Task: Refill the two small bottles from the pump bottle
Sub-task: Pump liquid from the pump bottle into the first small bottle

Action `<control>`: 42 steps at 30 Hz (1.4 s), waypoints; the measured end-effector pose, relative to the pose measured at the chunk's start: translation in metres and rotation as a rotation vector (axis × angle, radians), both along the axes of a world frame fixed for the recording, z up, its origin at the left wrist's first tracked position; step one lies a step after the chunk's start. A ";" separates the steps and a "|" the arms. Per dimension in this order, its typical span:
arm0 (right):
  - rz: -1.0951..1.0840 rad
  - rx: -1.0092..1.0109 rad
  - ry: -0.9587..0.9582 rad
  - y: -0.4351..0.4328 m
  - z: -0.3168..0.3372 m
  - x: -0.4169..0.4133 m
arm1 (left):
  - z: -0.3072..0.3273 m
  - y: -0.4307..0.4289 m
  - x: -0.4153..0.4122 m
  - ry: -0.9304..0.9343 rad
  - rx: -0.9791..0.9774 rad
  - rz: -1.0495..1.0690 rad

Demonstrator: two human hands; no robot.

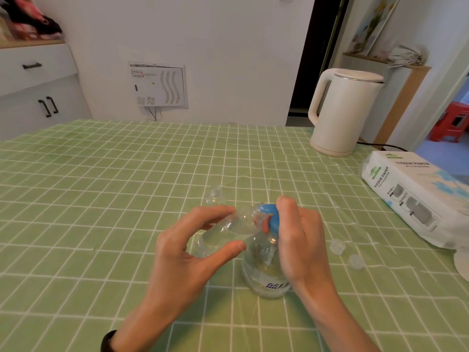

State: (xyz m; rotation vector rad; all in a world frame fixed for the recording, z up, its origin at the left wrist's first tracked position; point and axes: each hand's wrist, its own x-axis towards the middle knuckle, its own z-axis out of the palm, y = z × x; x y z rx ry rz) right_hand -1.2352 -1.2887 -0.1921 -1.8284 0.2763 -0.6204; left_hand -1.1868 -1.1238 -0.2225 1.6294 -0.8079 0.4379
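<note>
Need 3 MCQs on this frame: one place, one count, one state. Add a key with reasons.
1. The kettle stands: A) far right B) near left C) dead centre
2. Loose clear caps in view: A) none B) two C) four
3. The standing small bottle is: A) capped B) uncapped C) tipped over

Key: A, it sits at the far right edge; B, two lie right of the pump bottle; B, its threaded neck is bare.
</note>
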 end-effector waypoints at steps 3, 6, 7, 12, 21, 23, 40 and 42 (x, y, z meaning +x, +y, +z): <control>0.009 0.032 0.010 0.000 -0.001 -0.001 | 0.000 0.000 0.000 -0.001 -0.001 0.002; 0.001 0.025 0.015 0.000 -0.002 -0.001 | 0.000 0.001 0.001 0.002 -0.010 0.008; -0.006 0.019 0.016 0.000 -0.003 0.000 | 0.000 0.001 0.001 0.002 -0.012 0.010; 0.009 0.004 -0.015 -0.002 -0.003 0.002 | 0.000 0.001 0.002 0.005 -0.015 0.009; 0.005 0.021 -0.029 -0.003 -0.005 0.001 | -0.001 0.001 0.002 0.004 -0.004 0.003; 0.004 0.015 -0.008 -0.003 -0.005 0.002 | -0.001 0.001 0.002 0.007 -0.013 0.008; 0.024 0.030 -0.015 -0.002 -0.003 0.000 | 0.000 0.001 0.001 -0.008 0.009 0.007; 0.015 0.022 0.003 -0.002 -0.004 0.000 | 0.000 0.001 0.001 -0.005 0.004 0.011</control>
